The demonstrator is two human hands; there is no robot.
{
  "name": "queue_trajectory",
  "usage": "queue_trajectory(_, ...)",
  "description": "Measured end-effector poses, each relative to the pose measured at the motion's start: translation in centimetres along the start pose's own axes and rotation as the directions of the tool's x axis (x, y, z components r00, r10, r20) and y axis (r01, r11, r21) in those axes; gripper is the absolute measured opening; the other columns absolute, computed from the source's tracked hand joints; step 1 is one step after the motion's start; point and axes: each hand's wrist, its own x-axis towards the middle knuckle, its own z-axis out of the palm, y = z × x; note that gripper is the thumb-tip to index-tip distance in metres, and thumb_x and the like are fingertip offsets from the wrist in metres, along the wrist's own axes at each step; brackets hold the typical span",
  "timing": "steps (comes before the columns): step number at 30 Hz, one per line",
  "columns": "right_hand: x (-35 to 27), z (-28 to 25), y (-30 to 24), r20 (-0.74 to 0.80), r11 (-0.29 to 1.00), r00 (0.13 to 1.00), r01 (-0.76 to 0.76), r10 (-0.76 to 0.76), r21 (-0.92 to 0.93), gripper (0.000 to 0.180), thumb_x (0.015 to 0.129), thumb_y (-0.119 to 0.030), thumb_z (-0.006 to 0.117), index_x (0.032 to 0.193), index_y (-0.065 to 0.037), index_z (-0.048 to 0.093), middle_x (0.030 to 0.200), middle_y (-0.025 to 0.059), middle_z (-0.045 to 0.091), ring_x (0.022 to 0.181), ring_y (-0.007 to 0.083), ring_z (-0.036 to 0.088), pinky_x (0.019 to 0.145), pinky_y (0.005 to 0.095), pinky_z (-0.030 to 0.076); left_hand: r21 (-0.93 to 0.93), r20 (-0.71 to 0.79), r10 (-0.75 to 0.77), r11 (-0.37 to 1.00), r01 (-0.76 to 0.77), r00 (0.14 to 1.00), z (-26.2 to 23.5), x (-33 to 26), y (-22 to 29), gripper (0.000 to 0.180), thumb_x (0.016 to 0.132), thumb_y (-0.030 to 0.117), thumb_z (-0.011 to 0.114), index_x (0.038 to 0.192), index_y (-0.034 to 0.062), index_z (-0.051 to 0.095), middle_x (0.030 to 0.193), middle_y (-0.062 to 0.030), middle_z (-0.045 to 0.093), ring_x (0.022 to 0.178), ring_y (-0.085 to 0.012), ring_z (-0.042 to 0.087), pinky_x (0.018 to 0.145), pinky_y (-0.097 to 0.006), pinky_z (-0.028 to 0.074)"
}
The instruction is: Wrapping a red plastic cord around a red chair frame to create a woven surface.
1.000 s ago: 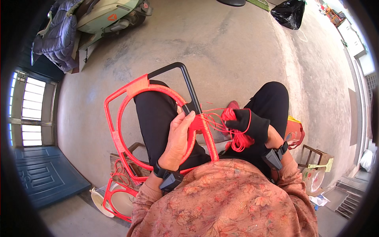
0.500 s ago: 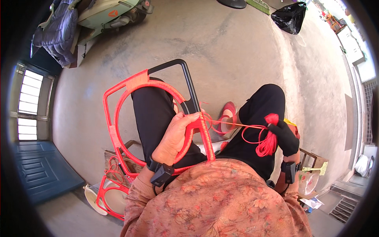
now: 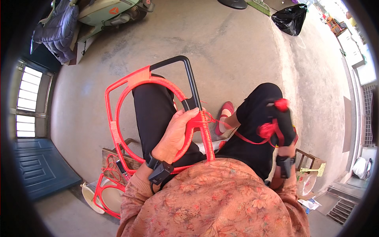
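A black metal frame [image 3: 138, 77] with a round ring inside lies across my left thigh, mostly wrapped in red cord. Bare black metal shows along its upper right bar and near the joint of bar and ring. My left hand [image 3: 173, 133] is closed round that joint, thumb on top. Off to the right, over my right thigh, my right hand [image 3: 286, 129] wears a black glove and is smeared by motion. It holds a bundle of red cord [image 3: 266, 130], whose loose strand sags toward the frame beside my left thumb.
A second red-wrapped frame [image 3: 107, 194] leans by a pale round container [image 3: 91, 197] at lower left. A wooden stool-like piece [image 3: 312, 162] is at my right. Farther off are a scooter [image 3: 103, 15], a black plastic bag [image 3: 290, 19], a green broom [image 3: 259, 6] and a blue door [image 3: 43, 166].
The cord between frame and bundle was taut and now hangs slack. My right hand has turned with the bundle. My left hand keeps its grip, and the frame has barely shifted.
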Motion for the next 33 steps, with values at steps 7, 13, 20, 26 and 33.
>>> queue_trajectory(7, 4.5, 12.2, 0.2, 0.409, 0.914, 0.836, -0.240, 0.367, -0.328, 0.022, 0.081, -0.021, 0.072, 0.092, -0.003, 0.066, 0.073, 0.0043, 0.065, 0.068, 0.0078, 0.057, 0.064, 0.0273, 0.048, 0.037, 0.031, 0.054, 0.998, -0.055, 0.998, 0.0, 0.4, -0.3, 0.015, 0.089, 0.009, 0.060, 0.103, 0.0022, 0.061, 0.092, -0.0041, 0.067, 0.082, -0.0125, 0.064, 0.076, -0.028, 0.052)
queue_trajectory(13, 6.2, 12.4, -0.4, 0.500, 0.933, 0.811, -0.148, 0.304, -0.327, 0.019, 0.078, -0.015, 0.072, 0.090, -0.005, 0.062, 0.075, 0.0058, 0.066, 0.069, 0.0142, 0.061, 0.064, 0.0295, 0.048, 0.046, 0.037, 0.078, 0.996, -0.080, 0.996, -1.2, 0.7, -0.7, 0.016, 0.089, 0.008, 0.060, 0.105, 0.0035, 0.062, 0.094, -0.0026, 0.066, 0.084, -0.0099, 0.063, 0.078, -0.026, 0.050)
queue_trajectory(20, 8.9, 13.7, -4.1, 0.776, 0.515, 0.614, 0.716, -0.142, -0.472, 0.044, 0.057, -0.007, 0.071, 0.099, -0.013, 0.060, 0.092, 0.0074, 0.059, 0.080, 0.0303, 0.061, 0.069, 0.0389, 0.048, 0.058, 0.063, 0.162, 0.985, -0.165, 0.985, 0.5, 0.2, -0.4, 0.017, 0.090, 0.010, 0.062, 0.106, 0.0019, 0.064, 0.099, -0.0044, 0.067, 0.086, -0.0100, 0.062, 0.078, -0.026, 0.050)
queue_trajectory(26, 10.6, 16.1, -5.2, 0.905, 0.455, 0.401, 0.838, -0.142, -0.300, 0.012, 0.077, -0.014, 0.060, 0.089, -0.014, 0.061, 0.084, 0.0093, 0.057, 0.077, 0.0296, 0.062, 0.067, 0.0396, 0.049, 0.055, 0.056, 0.160, 0.985, -0.163, 0.986, -0.8, 0.8, -1.3, 0.016, 0.090, 0.009, 0.062, 0.104, 0.0015, 0.065, 0.098, -0.0042, 0.068, 0.087, -0.0100, 0.063, 0.079, -0.027, 0.050)
queue_trajectory(33, 11.6, 13.6, -0.5, 0.608, 0.943, 0.773, 0.312, -0.180, -0.118, 0.031, 0.073, -0.005, 0.067, 0.104, -0.007, 0.065, 0.095, 0.0114, 0.067, 0.084, 0.0200, 0.065, 0.077, 0.0320, 0.050, 0.154, -0.024, 0.112, 0.982, -0.107, 0.993, -0.1, 0.9, 0.0, 0.016, 0.091, 0.014, 0.060, 0.095, 0.0004, 0.066, 0.086, -0.0046, 0.068, 0.076, -0.0090, 0.063, 0.072, -0.025, 0.050)
